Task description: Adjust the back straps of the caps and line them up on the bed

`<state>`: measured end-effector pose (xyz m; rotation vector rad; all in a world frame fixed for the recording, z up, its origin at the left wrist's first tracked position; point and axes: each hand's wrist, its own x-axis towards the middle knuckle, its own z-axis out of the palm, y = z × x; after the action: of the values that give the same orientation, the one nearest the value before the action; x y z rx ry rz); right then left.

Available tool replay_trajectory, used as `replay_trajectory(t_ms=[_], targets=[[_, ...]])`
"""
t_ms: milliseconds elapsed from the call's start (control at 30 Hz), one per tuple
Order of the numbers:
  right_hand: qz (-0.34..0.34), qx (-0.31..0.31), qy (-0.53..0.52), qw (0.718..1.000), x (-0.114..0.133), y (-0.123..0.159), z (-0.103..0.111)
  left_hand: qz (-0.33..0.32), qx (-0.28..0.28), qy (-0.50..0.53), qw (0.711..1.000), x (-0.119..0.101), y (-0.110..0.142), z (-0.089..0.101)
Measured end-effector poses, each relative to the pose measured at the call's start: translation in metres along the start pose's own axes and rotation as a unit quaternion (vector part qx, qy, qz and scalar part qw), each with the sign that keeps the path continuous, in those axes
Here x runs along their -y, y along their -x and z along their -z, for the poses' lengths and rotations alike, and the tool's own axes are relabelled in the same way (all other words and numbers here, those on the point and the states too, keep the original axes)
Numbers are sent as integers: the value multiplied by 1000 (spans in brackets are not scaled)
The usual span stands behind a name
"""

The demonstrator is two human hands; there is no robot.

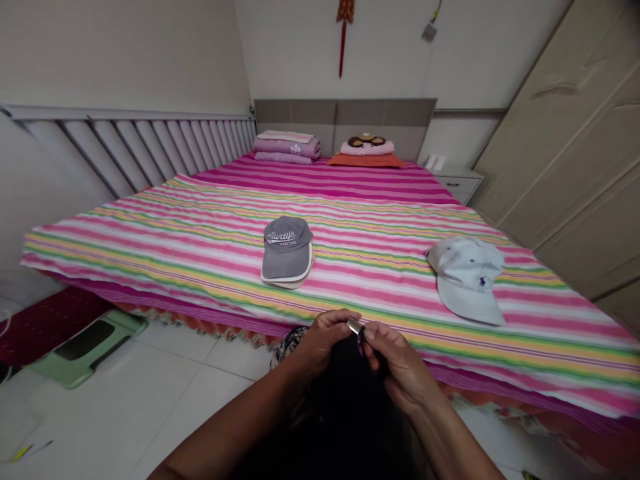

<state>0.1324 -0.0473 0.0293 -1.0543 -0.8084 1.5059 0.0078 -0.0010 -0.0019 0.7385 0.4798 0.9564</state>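
Filling most of the room is a big bed (200,253) with a sheet striped pink, yellow, green and white. White walls stand around it, a pale cupboard (575,167) is on the right, and the floor is white tile. Two caps lie on the sheet, well apart: one gray cap (287,248) in the middle and one white cap (470,277) to the right. Two pillows (367,150) and some folded blankets (287,147) sit at the far end. One green stool (85,343) stands on the floor. Near the bed's front edge, the left hand (320,341) and right hand (395,363) meet, fingers curled, both pinching one small silver clip (355,327) between their fingertips.
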Motion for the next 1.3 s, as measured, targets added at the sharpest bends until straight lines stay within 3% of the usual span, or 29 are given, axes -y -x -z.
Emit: replay_trajectory(t_ms=[500, 867, 1100, 1300], targets=[[-3, 6, 10, 1000, -2, 0, 1, 3, -7, -19, 1000, 3, 2, 2], [-11, 10, -16, 1000, -5, 0, -3, -118, 19, -117, 986, -3, 6, 0], [-13, 2, -95, 995, -2, 4, -6, -99, 4, -95, 991, -4, 8, -3], [-8, -15, -112, 994, -5, 4, -6, -46, -3, -76, 996, -2, 9, -7]])
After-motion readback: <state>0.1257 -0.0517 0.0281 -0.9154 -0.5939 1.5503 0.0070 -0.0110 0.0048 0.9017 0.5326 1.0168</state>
